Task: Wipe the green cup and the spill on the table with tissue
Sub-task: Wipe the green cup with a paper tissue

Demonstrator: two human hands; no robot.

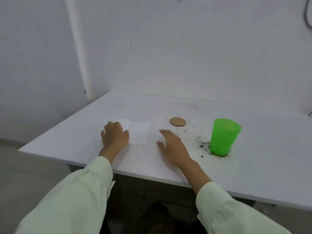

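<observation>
A bright green plastic cup (pixel 223 136) stands upright at the right of the white table (pixel 261 166). Dark specks of the spill (pixel 200 142) lie scattered to its left and around its base. A white tissue (pixel 139 133) lies flat at the table's middle left. My left hand (pixel 114 136) rests palm down on the tissue's left part, fingers spread. My right hand (pixel 170 146) lies flat on the bare table between the tissue and the spill, fingers apart, holding nothing.
A round brown cardboard coaster (pixel 177 121) lies behind the spill, with crumbs around it. The table's back edge meets a white wall (pixel 185 56). Its left corner and front edge drop off to the floor. A dark cable (pixel 306 16) hangs at the top right.
</observation>
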